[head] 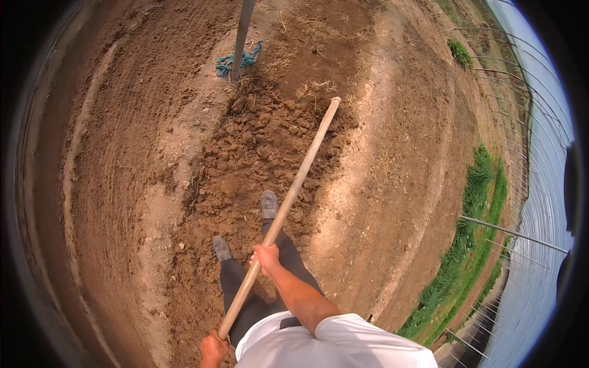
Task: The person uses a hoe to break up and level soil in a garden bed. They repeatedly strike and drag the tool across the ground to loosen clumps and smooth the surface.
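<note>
A long wooden tool handle (297,184) slants across the view from lower left to upper right. My right hand (266,258) grips its lower middle part, in front of my legs. Near the handle's lower end, my left hand (214,346) is closed around the wood. The far end of the handle is over dark, broken soil (262,133); no metal head can be made out there. My two grey shoes (269,204) stand on the loosened soil, left of the handle.
A grey post (241,37) rises ahead, with blue-green rope or netting (224,65) around its foot. Pale, compacted soil strips (345,198) flank the dug ground. Farther right are green plants (476,184), metal hoops (506,73) and plastic greenhouse sheeting (534,257).
</note>
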`<state>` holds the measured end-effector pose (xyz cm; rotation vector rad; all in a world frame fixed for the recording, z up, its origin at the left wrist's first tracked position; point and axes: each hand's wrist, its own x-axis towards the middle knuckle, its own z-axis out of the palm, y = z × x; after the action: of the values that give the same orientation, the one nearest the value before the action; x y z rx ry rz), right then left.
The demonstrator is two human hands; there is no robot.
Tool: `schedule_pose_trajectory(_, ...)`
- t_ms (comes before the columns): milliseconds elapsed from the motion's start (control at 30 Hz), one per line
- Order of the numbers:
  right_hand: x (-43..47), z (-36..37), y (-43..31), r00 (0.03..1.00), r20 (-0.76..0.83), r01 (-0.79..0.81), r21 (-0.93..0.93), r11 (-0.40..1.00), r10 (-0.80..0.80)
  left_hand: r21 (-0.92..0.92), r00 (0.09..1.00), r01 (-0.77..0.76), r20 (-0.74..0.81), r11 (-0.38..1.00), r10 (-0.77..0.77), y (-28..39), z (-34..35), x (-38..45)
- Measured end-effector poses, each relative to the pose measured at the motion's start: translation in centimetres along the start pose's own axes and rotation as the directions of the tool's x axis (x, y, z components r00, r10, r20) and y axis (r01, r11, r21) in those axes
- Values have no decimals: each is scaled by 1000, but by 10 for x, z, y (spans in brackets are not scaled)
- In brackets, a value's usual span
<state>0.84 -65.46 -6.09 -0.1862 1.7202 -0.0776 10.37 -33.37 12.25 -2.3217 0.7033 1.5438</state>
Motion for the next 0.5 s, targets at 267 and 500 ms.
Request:
schedule_pose_trajectory(267, 47, -45, -58, 999, -6, 37, 105, 994, -36, 86, 1000, -24, 4, 996, 24, 31, -10, -45)
schedule_pose_trajectory(500, -5, -43, 28, 972, 199, -173, 238, 956, 127, 41, 992, 115, 44, 993, -117, -82, 38, -81)
